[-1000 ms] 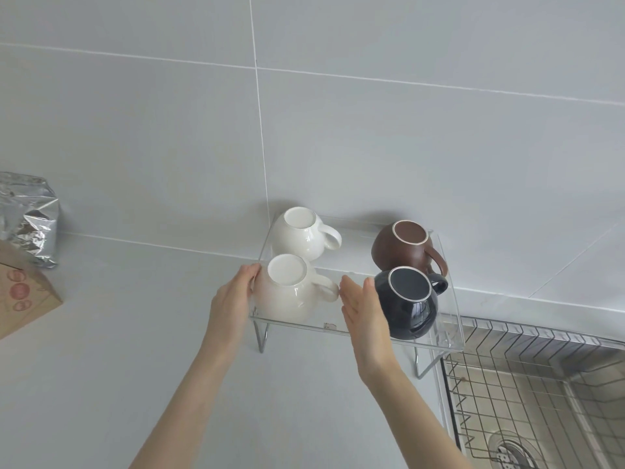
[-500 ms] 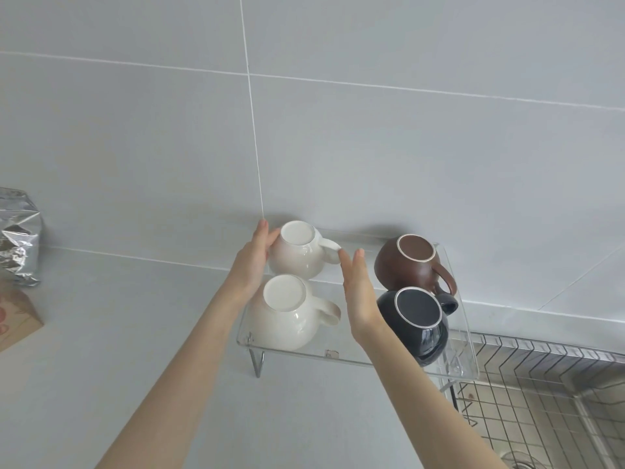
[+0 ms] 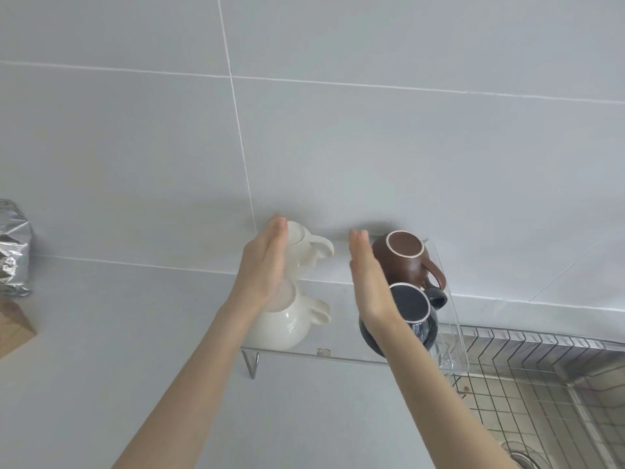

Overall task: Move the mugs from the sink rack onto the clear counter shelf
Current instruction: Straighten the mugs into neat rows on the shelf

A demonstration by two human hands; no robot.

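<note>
Four mugs sit upside down on the clear shelf [image 3: 351,354]. The left hand [image 3: 265,265] and right hand [image 3: 370,277] are flat, fingers straight, holding nothing, maybe lining up the white mugs [image 3: 306,255].

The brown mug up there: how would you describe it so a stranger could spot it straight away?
Find the clear shelf against the tiled wall, just left of the sink rack. Four mugs sit upside down on it; the brown mug is in the back right corner, behind the navy mug. It is the only brown one, and the two white mugs stand left.
</note>
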